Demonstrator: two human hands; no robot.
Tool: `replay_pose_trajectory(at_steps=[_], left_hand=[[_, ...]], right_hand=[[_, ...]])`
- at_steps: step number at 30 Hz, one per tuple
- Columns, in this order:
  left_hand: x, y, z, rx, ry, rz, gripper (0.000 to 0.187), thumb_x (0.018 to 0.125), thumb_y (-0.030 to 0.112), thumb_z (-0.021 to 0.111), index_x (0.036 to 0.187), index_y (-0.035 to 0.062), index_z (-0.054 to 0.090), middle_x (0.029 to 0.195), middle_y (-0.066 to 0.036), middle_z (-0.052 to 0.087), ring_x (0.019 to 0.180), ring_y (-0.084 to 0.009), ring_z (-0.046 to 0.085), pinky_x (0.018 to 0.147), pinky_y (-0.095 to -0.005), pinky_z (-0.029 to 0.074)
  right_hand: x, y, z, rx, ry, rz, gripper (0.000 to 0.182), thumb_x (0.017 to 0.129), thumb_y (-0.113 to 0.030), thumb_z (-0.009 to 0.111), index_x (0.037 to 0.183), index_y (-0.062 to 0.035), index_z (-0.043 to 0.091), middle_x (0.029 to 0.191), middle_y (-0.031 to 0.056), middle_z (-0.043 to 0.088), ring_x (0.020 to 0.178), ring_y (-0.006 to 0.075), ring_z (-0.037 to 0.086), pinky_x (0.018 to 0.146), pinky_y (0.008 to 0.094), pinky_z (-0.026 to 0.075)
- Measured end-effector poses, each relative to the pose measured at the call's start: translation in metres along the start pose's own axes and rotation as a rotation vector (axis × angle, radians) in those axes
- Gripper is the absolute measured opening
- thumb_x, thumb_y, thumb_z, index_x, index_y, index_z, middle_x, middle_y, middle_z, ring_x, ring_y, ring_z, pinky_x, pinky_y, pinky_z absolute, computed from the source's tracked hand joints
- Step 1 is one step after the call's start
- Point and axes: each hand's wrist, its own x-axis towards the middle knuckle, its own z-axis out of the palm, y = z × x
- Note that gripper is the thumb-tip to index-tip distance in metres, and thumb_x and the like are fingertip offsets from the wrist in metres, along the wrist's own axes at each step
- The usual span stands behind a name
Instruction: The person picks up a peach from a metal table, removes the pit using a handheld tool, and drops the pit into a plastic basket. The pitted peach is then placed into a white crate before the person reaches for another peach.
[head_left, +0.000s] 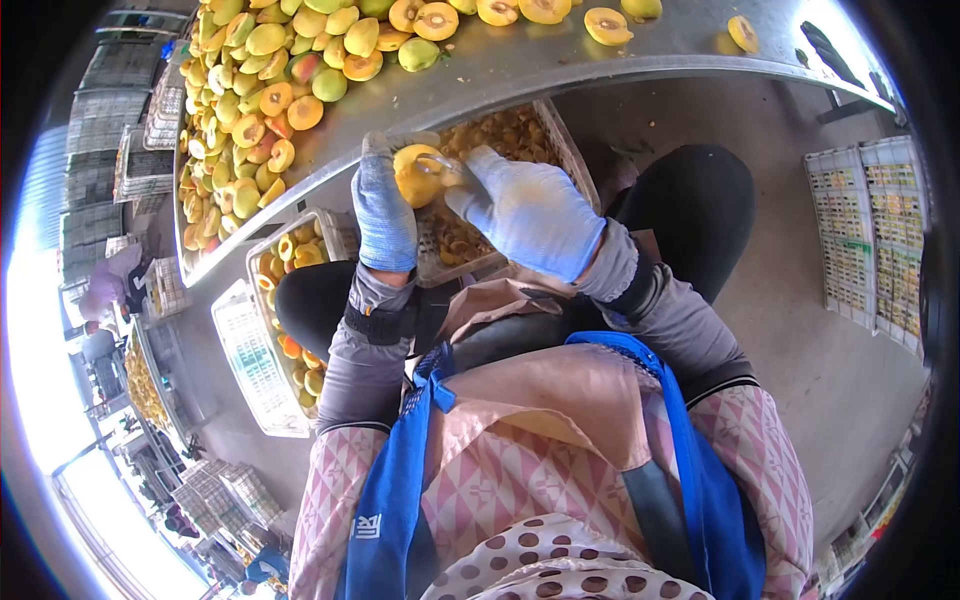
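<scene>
At upper centre, a knit-gloved left hand (385, 205) clamps a round yellow fruit (415, 175); the gloved right hand (525, 215) grips a small tool (445, 168) against it, above a slatted plastic crate (560, 150) beneath the fruit-strewn metal table (520, 65).

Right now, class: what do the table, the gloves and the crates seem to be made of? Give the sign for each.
Table: metal, probably steel; grey, dully shiny, bright glare along its edge.
Gloves, left hand and right hand: knitted fabric, pale blue-white, matte and soft, creased over the fingers.
Crates: likely plastic; white, moulded lattice walls.
</scene>
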Motion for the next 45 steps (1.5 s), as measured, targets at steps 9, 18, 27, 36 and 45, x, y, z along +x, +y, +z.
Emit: replay_pose_trajectory(at_steps=[9, 18, 27, 36, 45], left_hand=[[-0.001, 0.013, -0.002, 0.016, 0.011, -0.064, 0.050, 0.105, 0.041, 0.037, 0.109, -0.0001, 0.064, 0.093, -0.008, 0.068, 0.081, -0.0144, 0.066, 0.066, -0.0261, 0.054], [-0.004, 0.038, -0.049, 0.133, 0.247, -0.015, 0.056, 0.103, 0.050, 0.035, 0.106, 0.0019, 0.063, 0.085, -0.008, 0.065, 0.072, -0.0133, 0.064, 0.057, -0.0242, 0.052], [-0.071, 0.059, -0.324, 1.788, 0.191, -0.129, 0.027, 0.091, 0.027, 0.059, 0.109, 0.0090, 0.067, 0.097, -0.014, 0.067, 0.090, -0.0315, 0.066, 0.083, -0.0360, 0.054], [0.057, 0.059, -0.180, 1.242, 0.192, 0.019, 0.029, 0.088, 0.028, 0.065, 0.107, 0.0067, 0.069, 0.099, -0.015, 0.070, 0.088, -0.0280, 0.067, 0.080, -0.0339, 0.050], [0.205, -0.009, 0.039, 1.468, -0.029, 0.131, 0.052, 0.083, 0.052, 0.065, 0.121, 0.0173, 0.065, 0.112, -0.017, 0.063, 0.105, -0.0332, 0.062, 0.084, -0.0447, 0.051]], right_hand=[[-0.006, -0.002, -0.004, -0.147, -0.012, -0.113, 0.030, 0.082, -0.022, 0.070, 0.102, -0.0040, 0.060, 0.083, 0.0162, 0.068, 0.078, 0.0365, 0.067, 0.067, 0.0437, 0.054], [-0.004, 0.005, 0.006, -0.260, -0.210, -0.097, 0.027, 0.082, -0.019, 0.066, 0.103, -0.0024, 0.059, 0.079, 0.0169, 0.067, 0.074, 0.0368, 0.067, 0.063, 0.0449, 0.053], [-0.012, 0.006, 0.001, -0.212, -0.333, -0.032, 0.030, 0.083, -0.022, 0.067, 0.103, -0.0005, 0.061, 0.076, 0.0179, 0.068, 0.074, 0.0375, 0.067, 0.064, 0.0461, 0.053], [-0.005, 0.007, -0.009, -0.111, -0.160, -0.085, 0.035, 0.084, -0.026, 0.068, 0.108, -0.0007, 0.060, 0.080, 0.0197, 0.067, 0.074, 0.0387, 0.066, 0.065, 0.0458, 0.053], [0.009, 0.025, -0.031, -0.059, -0.067, 0.030, 0.034, 0.086, -0.028, 0.067, 0.106, -0.0016, 0.060, 0.086, 0.0202, 0.067, 0.078, 0.0388, 0.066, 0.067, 0.0442, 0.053]])
